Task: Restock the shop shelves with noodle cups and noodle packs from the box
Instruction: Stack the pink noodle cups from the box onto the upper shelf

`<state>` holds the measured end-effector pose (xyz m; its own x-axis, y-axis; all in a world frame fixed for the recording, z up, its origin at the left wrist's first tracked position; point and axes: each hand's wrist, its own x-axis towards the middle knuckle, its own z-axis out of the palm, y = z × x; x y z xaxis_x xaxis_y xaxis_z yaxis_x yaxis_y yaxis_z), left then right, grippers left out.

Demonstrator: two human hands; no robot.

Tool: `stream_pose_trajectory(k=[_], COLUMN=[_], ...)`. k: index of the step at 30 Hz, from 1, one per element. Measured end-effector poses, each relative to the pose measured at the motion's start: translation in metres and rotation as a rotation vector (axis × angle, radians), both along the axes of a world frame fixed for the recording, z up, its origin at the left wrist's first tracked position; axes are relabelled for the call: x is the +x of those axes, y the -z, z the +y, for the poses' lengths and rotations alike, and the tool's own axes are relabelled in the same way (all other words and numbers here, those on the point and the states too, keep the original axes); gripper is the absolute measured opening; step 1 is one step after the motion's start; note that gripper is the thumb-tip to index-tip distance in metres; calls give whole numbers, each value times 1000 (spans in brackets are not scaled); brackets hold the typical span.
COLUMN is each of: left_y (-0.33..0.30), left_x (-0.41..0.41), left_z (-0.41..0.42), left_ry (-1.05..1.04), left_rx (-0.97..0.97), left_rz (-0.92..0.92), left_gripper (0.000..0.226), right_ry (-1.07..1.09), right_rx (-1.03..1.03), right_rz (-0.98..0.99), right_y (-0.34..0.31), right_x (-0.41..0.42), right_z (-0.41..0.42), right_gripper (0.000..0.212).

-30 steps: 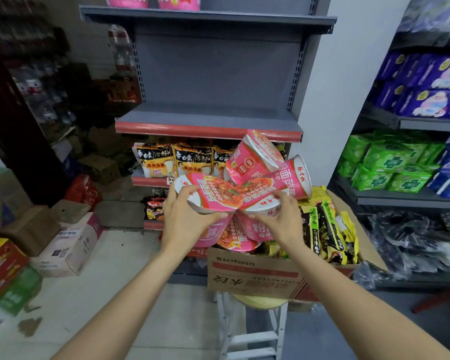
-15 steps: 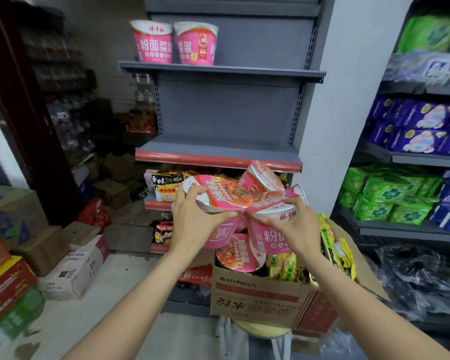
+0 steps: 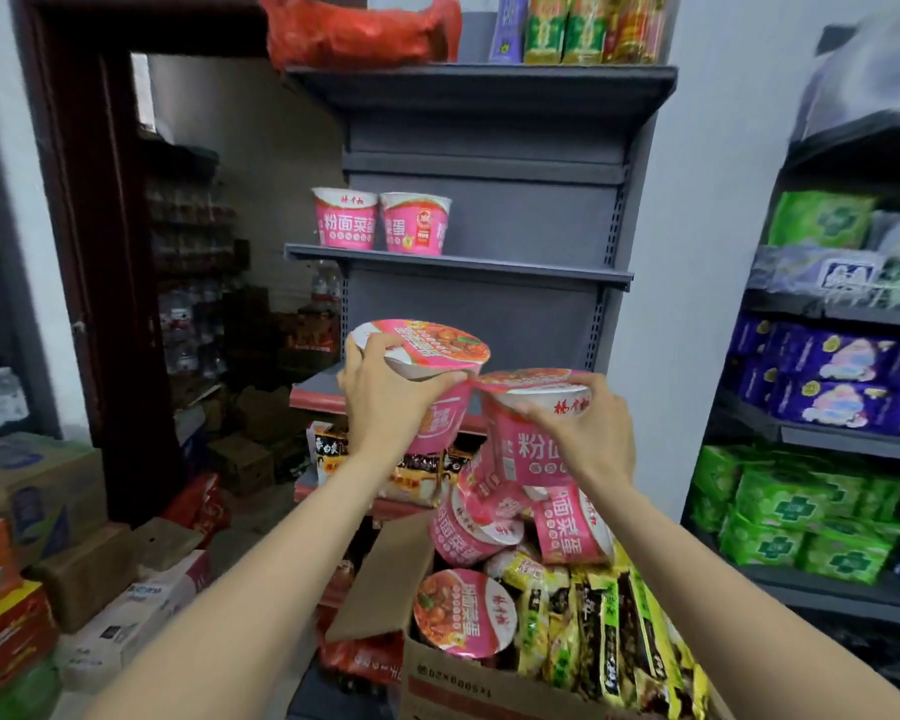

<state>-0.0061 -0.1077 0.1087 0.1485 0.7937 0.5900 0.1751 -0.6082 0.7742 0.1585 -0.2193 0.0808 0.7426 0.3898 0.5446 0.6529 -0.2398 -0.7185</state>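
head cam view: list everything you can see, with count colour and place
held noodle cups: two, pink, one in each hand above the box
shelf noodle cups: two, pink, left end of a grey shelf
boxed noodle cups: several, pink, in the cardboard box
noodle packs: many, yellow-black, right side of box
green packs: many, lower right rack
purple packs: many, right rack
cartons: several, brown and coloured, floor at left
red bag: one, top shelf
left hand: grips one cup
right hand: grips the other

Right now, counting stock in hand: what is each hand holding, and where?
Left hand grips one pink noodle cup at its rim; right hand grips another likewise.
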Motion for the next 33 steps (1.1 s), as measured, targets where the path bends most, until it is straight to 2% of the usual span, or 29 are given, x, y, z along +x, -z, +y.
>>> stream_pose_trajectory(k=[4, 10, 18, 28, 33], left_y=[-23, -59, -111, -146, -162], left_x=[21, 62, 127, 197, 223], left_z=[32, 98, 180, 219, 226], left_ry=[0, 56, 122, 210, 200], left_rx=[-1, 8, 14, 2, -3], left_rz=[-80, -146, -220, -264, -254], left_gripper=[74, 74, 72, 61, 67], right_ry=[26, 49, 139, 214, 226], right_rx=[59, 140, 266, 335, 335], right_rz=[5, -1, -2, -24, -34], right_y=[-32, -69, -124, -166, -181], right_x=[13, 38, 80, 136, 162], right_z=[27, 86, 155, 186, 195], right_gripper=[87, 91, 84, 87, 87])
